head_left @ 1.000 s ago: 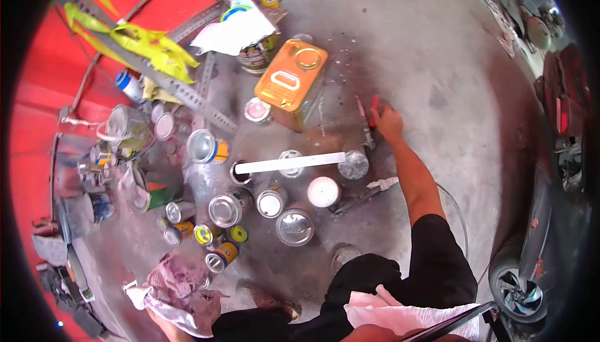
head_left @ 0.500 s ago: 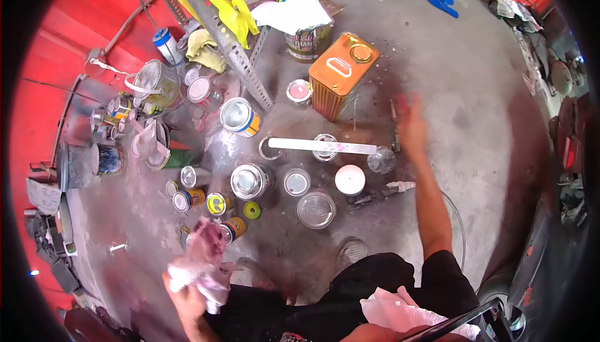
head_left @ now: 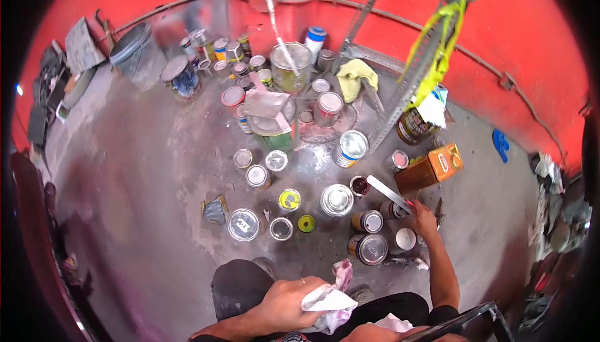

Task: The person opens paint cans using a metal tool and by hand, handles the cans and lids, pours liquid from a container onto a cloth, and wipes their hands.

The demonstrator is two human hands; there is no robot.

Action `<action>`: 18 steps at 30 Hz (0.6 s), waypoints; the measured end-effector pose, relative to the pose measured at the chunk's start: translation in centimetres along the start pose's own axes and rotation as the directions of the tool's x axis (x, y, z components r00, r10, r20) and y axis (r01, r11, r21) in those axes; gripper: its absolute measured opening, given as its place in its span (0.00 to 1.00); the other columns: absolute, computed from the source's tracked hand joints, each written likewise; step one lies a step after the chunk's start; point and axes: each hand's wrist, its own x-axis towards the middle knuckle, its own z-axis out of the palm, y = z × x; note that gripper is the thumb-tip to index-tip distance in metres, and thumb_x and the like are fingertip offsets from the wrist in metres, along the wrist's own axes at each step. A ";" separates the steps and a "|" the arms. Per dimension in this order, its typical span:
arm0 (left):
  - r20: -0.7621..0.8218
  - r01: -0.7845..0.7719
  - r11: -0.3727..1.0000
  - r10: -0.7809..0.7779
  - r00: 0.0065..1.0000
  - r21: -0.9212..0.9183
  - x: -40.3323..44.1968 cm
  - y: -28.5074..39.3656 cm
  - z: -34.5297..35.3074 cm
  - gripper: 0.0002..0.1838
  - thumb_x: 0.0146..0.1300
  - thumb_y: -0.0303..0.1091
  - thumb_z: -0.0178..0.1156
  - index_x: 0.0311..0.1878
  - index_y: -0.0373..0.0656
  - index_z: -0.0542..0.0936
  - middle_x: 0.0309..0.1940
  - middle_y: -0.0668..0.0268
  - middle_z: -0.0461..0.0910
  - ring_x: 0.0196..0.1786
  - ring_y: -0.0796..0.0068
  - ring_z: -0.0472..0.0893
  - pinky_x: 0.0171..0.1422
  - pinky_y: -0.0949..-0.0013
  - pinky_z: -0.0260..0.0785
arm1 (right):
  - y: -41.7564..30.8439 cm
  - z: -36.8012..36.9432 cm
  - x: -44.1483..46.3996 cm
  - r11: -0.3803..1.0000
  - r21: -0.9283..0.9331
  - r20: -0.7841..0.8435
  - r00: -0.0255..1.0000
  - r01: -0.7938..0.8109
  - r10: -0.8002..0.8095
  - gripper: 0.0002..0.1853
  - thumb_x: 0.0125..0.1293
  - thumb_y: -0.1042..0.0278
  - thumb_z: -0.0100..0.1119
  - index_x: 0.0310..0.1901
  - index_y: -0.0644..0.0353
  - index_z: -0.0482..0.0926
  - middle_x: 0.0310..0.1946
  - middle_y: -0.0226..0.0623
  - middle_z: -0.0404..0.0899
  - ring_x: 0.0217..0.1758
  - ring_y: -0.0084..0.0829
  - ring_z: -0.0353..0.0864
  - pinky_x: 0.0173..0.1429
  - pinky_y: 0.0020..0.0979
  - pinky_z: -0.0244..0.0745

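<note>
My left hand (head_left: 289, 304), low in the middle, is closed round a crumpled white cloth (head_left: 330, 304) with pinkish stains. On the right, my right hand (head_left: 425, 220) is closed at the lower end of a long white strip (head_left: 389, 193). A small red piece shows at its fingertips, too small to name. The strip's other end lies by an open can of dark red liquid (head_left: 360, 186). Below my right hand stands a can with a pale top (head_left: 405, 239). A closed silver can (head_left: 336, 200) stands left of the strip.
An orange-topped rectangular tin (head_left: 431, 168) stands beyond my right hand. A metal frame post (head_left: 415, 70) with yellow strips rises at the upper right. Many cans and a large bucket (head_left: 290, 67) stand towards the red wall. A blue sandal (head_left: 500, 145) lies at the right.
The view has swung left. My right hand has moved from beside the tools near the orange tin to the strip's end. My left hand has come towards the middle with the cloth.
</note>
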 end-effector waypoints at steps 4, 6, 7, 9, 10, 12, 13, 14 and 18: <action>0.053 0.023 0.990 -0.031 0.998 0.142 -2.0 -0.9 -1.5 0.22 0.54 0.36 0.70 0.53 0.44 0.82 0.41 0.63 0.84 0.39 0.59 0.87 0.41 0.62 0.80 | -4.7 -5.5 2.8 0.992 -0.067 -0.017 0.994 -0.109 0.108 0.18 0.72 0.71 0.54 0.62 0.56 0.75 0.41 0.59 0.83 0.45 0.63 0.82 0.48 0.55 0.76; 0.111 -0.039 0.998 0.033 0.993 0.047 -2.9 -1.9 -2.0 0.24 0.58 0.41 0.68 0.57 0.46 0.79 0.43 0.65 0.83 0.40 0.60 0.87 0.41 0.61 0.80 | -10.8 -7.0 7.4 0.993 0.089 -0.194 0.977 -0.077 0.093 0.16 0.73 0.71 0.52 0.61 0.56 0.76 0.41 0.59 0.83 0.46 0.62 0.83 0.48 0.53 0.76; 0.228 -0.015 0.998 0.001 0.974 0.060 -3.3 -2.4 -2.2 0.25 0.63 0.44 0.63 0.61 0.47 0.75 0.47 0.62 0.82 0.44 0.58 0.87 0.44 0.58 0.80 | -13.4 -6.8 9.7 0.996 0.090 -0.192 0.981 -0.019 0.036 0.17 0.73 0.72 0.51 0.62 0.56 0.76 0.41 0.59 0.83 0.45 0.61 0.83 0.48 0.52 0.76; 0.272 -0.036 0.999 0.023 0.962 0.042 -3.4 -2.9 -2.8 0.27 0.64 0.45 0.62 0.64 0.47 0.73 0.50 0.60 0.80 0.46 0.56 0.87 0.46 0.55 0.80 | -20.6 -5.6 15.2 0.984 0.089 -0.264 0.956 0.157 -0.129 0.19 0.73 0.73 0.50 0.64 0.54 0.76 0.40 0.58 0.83 0.43 0.58 0.84 0.46 0.50 0.77; 0.318 -0.045 0.998 0.032 0.948 0.034 -3.3 -3.0 -3.0 0.28 0.65 0.46 0.61 0.66 0.47 0.71 0.52 0.57 0.79 0.48 0.54 0.86 0.49 0.53 0.80 | -23.5 -3.7 18.3 0.993 0.065 -0.213 0.974 0.098 -0.082 0.20 0.72 0.73 0.51 0.64 0.54 0.75 0.40 0.57 0.83 0.42 0.56 0.85 0.45 0.49 0.77; 0.419 0.079 0.997 -0.078 0.904 0.015 -3.0 -1.4 -5.2 0.30 0.67 0.46 0.59 0.70 0.48 0.67 0.56 0.53 0.77 0.54 0.49 0.84 0.54 0.51 0.79 | -29.9 -0.3 23.7 0.976 0.104 -0.152 0.973 0.189 -0.173 0.16 0.64 0.74 0.59 0.53 0.57 0.74 0.40 0.54 0.83 0.44 0.59 0.84 0.46 0.55 0.77; 0.355 0.085 0.996 -0.075 0.932 -0.014 -3.2 -1.5 -5.3 0.29 0.68 0.45 0.59 0.69 0.47 0.69 0.54 0.54 0.78 0.54 0.51 0.84 0.55 0.53 0.79 | -31.9 2.6 26.6 0.962 0.087 -0.195 0.951 0.259 -0.238 0.17 0.62 0.74 0.60 0.53 0.59 0.73 0.40 0.54 0.83 0.45 0.59 0.84 0.48 0.56 0.77; 0.289 0.089 0.995 -0.072 0.955 -0.045 -3.4 -1.9 -5.4 0.27 0.69 0.45 0.58 0.68 0.46 0.71 0.53 0.56 0.79 0.54 0.53 0.85 0.56 0.56 0.79 | -35.2 3.0 27.8 0.971 0.101 -0.126 0.971 0.219 -0.205 0.17 0.61 0.74 0.61 0.52 0.60 0.72 0.41 0.55 0.84 0.46 0.59 0.84 0.51 0.57 0.76; 0.279 0.273 0.939 -0.211 0.937 -0.209 -4.5 -3.9 -5.0 0.33 0.66 0.58 0.57 0.66 0.45 0.74 0.60 0.51 0.78 0.58 0.48 0.81 0.63 0.48 0.72 | -38.2 9.2 31.9 0.979 -0.043 -0.039 0.979 0.199 -0.201 0.10 0.67 0.69 0.55 0.46 0.65 0.79 0.36 0.57 0.85 0.43 0.60 0.86 0.49 0.57 0.80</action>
